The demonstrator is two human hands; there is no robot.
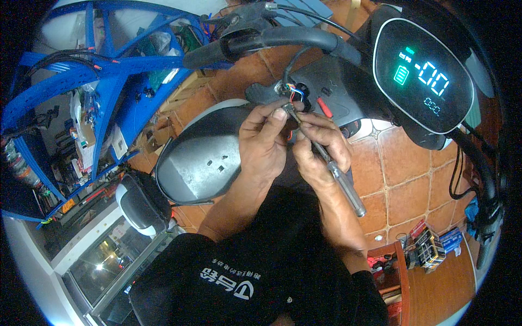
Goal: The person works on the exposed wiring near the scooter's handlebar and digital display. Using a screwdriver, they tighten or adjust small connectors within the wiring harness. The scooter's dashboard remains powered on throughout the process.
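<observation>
My left hand [263,136] pinches a small dark metallic part [289,108] between thumb and fingers; its exact kind is too small to make out. My right hand [322,146] is closed round a screwdriver [347,189] with a greyish see-through handle slanting down to the right. The screwdriver's tip end meets the small part at my left fingertips. Just beyond my hands, thin coloured wires [296,91] come out of a dark cable end. A red-handled tool [324,107] lies on the grey scooter body [342,87] close by.
A scooter seat [201,157] with a few small dark pieces on it is at the left. Ahead runs the handlebar [288,39]; a lit display [424,76] stands at the right. Blue shelving [122,81] fills the far left. Boxes sit on a wooden cabinet [435,288] at lower right.
</observation>
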